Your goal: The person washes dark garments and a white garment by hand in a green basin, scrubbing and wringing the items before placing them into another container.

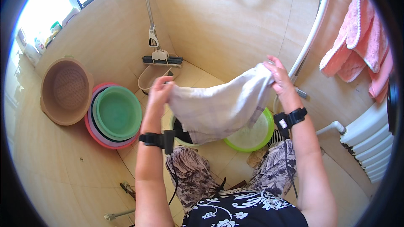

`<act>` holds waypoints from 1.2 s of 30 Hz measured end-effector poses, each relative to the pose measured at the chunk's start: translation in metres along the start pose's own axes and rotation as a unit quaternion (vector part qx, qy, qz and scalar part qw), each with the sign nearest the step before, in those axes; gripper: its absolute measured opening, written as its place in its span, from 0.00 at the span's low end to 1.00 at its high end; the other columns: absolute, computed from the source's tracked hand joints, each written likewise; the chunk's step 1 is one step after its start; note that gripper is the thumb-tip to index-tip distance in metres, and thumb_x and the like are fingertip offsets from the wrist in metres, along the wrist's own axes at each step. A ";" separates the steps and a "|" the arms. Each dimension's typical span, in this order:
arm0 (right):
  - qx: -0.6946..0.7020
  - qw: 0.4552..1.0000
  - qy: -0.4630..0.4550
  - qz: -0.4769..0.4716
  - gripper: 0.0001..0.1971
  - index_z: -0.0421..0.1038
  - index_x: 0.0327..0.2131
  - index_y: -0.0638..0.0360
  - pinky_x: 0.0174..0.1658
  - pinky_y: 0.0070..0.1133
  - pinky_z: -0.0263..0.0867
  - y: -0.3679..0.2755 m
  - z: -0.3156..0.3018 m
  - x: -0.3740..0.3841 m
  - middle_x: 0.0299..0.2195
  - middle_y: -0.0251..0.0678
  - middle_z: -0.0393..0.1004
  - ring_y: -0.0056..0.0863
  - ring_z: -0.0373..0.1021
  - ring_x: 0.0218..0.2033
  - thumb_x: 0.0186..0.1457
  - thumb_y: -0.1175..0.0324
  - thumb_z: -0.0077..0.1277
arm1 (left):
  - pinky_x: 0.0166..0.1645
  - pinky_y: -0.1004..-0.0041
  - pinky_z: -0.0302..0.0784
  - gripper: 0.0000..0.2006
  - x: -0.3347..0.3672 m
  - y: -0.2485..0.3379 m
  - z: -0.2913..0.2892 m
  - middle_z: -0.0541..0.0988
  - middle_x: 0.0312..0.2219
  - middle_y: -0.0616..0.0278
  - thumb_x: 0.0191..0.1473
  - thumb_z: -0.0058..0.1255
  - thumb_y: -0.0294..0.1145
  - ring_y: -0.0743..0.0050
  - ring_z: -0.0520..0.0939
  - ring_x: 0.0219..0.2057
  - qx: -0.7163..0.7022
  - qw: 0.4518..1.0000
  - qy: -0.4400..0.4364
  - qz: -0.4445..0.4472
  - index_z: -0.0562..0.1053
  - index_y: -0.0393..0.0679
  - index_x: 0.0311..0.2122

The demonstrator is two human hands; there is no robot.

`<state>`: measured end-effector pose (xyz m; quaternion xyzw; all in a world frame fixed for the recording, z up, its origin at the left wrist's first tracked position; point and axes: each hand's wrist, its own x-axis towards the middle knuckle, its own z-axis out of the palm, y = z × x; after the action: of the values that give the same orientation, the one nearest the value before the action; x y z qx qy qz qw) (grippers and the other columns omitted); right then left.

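Note:
A pale whitish cloth [219,109] with faint grey bands is stretched between my hands in mid-air, slightly blurred. My left hand [158,96] is closed on its left upper corner. Higher up, my right hand [278,76] pinches the right upper corner. The cloth hangs over two basins on the floor and partly hides both. One is a lime-green rimmed basin [270,128] with cloudy liquid in it. The other, a pale basin [172,122] on the left, holds something dark [182,134] that I cannot make out.
At left, a brown basin [67,90] leans on the wall beside stacked basins [120,111]. A sponge mop [162,60] stands in the far corner. Pink towels [357,38] hang at right above a white radiator [370,138]. A white pipe [313,33] runs down the right wall.

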<state>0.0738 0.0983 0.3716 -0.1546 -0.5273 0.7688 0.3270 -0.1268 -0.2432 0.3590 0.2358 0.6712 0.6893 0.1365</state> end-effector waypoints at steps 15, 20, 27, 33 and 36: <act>-0.200 0.881 -0.420 0.085 0.35 0.52 0.58 0.57 0.42 0.25 0.67 0.029 0.110 -0.147 0.42 0.43 0.70 0.33 0.71 0.37 0.48 0.71 0.59 | 0.41 0.76 0.72 0.21 -0.041 -0.064 0.133 0.75 0.40 0.64 0.58 0.47 0.42 0.75 0.75 0.38 -0.481 0.833 -0.190 -0.196 0.66 0.44 0.54; -0.414 0.861 -0.279 -0.096 0.22 0.58 0.41 0.55 0.28 0.21 0.63 0.047 0.115 -0.128 0.21 0.33 0.68 0.19 0.66 0.23 0.49 0.64 0.60 | 0.44 0.76 0.71 0.20 -0.037 -0.066 0.124 0.74 0.42 0.65 0.61 0.42 0.44 0.75 0.74 0.42 -0.440 0.848 -0.190 -0.225 0.65 0.43 0.54; -0.086 0.995 -0.004 -0.050 0.07 0.69 0.37 0.52 0.29 0.12 0.63 0.032 0.001 -0.028 0.30 0.24 0.70 0.13 0.66 0.28 0.55 0.74 0.48 | 0.47 0.76 0.71 0.15 -0.019 -0.045 0.110 0.79 0.36 0.62 0.54 0.49 0.33 0.74 0.77 0.38 0.303 0.901 -0.309 -0.028 0.75 0.39 0.45; 0.014 0.996 0.042 -0.083 0.12 0.70 0.44 0.58 0.35 0.12 0.66 0.032 -0.062 -0.004 0.31 0.25 0.72 0.14 0.69 0.32 0.56 0.74 0.47 | 0.38 0.79 0.72 0.11 0.001 -0.023 -0.017 0.79 0.31 0.66 0.52 0.54 0.31 0.81 0.76 0.32 -0.027 0.997 -0.050 -0.057 0.76 0.38 0.40; -0.044 0.998 -0.035 0.032 0.18 0.68 0.51 0.62 0.45 0.18 0.68 0.022 -0.068 -0.010 0.38 0.33 0.75 0.21 0.72 0.38 0.55 0.78 0.45 | 0.36 0.80 0.72 0.11 0.006 -0.007 -0.054 0.77 0.29 0.68 0.51 0.56 0.27 0.82 0.76 0.30 -0.107 0.991 0.002 -0.080 0.75 0.39 0.41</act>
<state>0.1135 0.1351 0.3236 -0.1585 -0.5663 0.7602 0.2761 -0.1602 -0.2865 0.3531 0.1635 0.6107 0.7446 0.2143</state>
